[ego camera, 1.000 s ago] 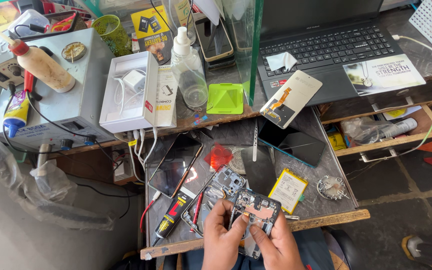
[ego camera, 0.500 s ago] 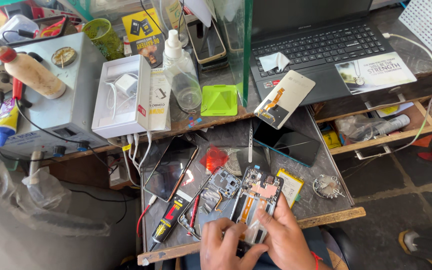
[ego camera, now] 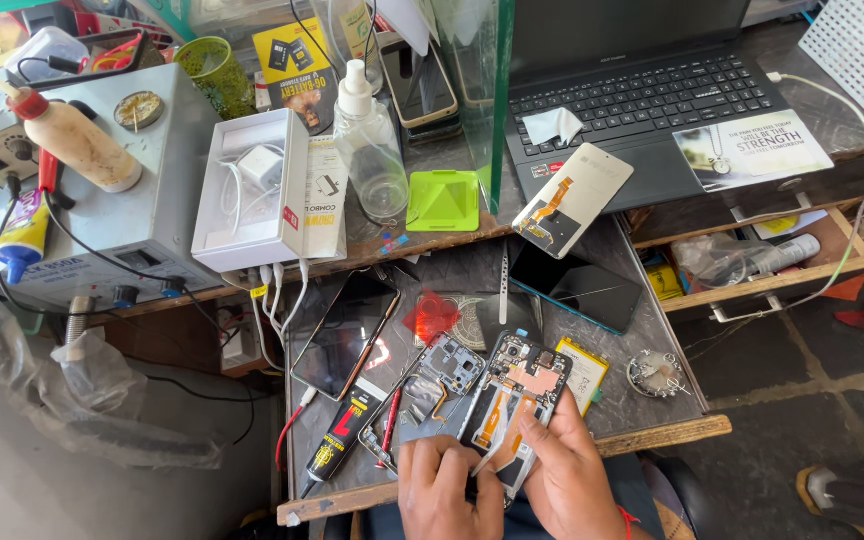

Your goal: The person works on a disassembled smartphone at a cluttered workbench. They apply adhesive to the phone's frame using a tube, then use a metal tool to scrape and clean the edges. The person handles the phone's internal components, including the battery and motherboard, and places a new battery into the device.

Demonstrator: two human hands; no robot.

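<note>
An opened phone body (ego camera: 512,400) with exposed boards and orange flex cables lies tilted on the dark work board (ego camera: 642,330) at the bottom centre. My right hand (ego camera: 577,480) grips its right lower edge. My left hand (ego camera: 442,490) presses fingers on its lower left corner. Next to it on the left rests a bare phone frame (ego camera: 432,385) with a red tool across it.
A black-and-yellow glue tube (ego camera: 340,440), a phone with a dark screen (ego camera: 347,333), a yellow battery (ego camera: 582,370), a dark screen panel (ego camera: 577,285), a spray bottle (ego camera: 370,150), a laptop (ego camera: 642,100) and a grey machine (ego camera: 142,200) surround the board. An open drawer (ego camera: 772,265) juts at right.
The opened phone body has shifted up and rightward on the board, and both hands followed it. The view has also drifted slightly.
</note>
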